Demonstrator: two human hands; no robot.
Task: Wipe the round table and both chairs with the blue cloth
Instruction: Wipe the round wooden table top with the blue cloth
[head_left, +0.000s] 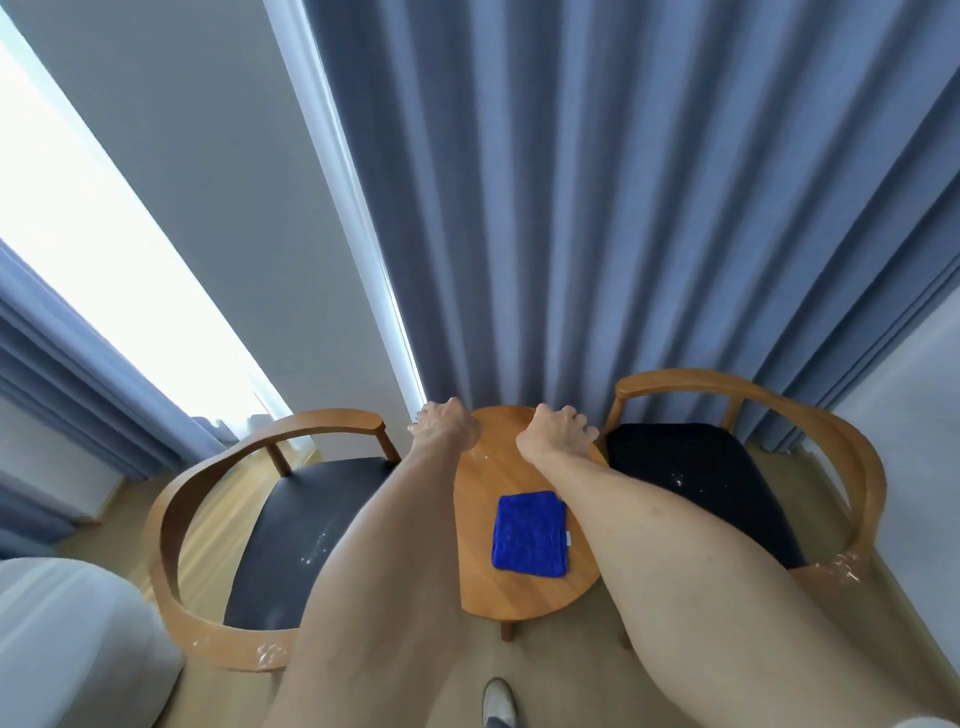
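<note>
Blue pleated curtains (623, 208) fill the background behind a small round wooden table (524, 587), which is flanked by two wooden armchairs with dark seat pads; a bright window strip (104, 249) is seen at the left, blown out so that nothing beyond it can be made out. Much of the table's top is covered by two bare forearms stretched forward over it; its legs are mostly hidden, only one stub being seen beneath the near edge. The left chair (171, 499) is partly masked by the left forearm, and the right chair (852, 467) by the right one; whitish specks are seen on both seats and on the table near the left hand (444, 423). The left hand is held over the far left edge of the table, knuckles up, fingers curled downward, nothing being gripped as far as can be seen; the right hand (556, 428) is held likewise near the far right edge, fingers loosely bent and empty. The blue cloth (530, 532) is laid flat on the table's near half, between the forearms, folded to a rough rectangle, deep blue with a plush texture and a small pale tag at its right edge; it is touched by neither hand. A pale shoe (498, 701) is cut off at the bottom edge.
</note>
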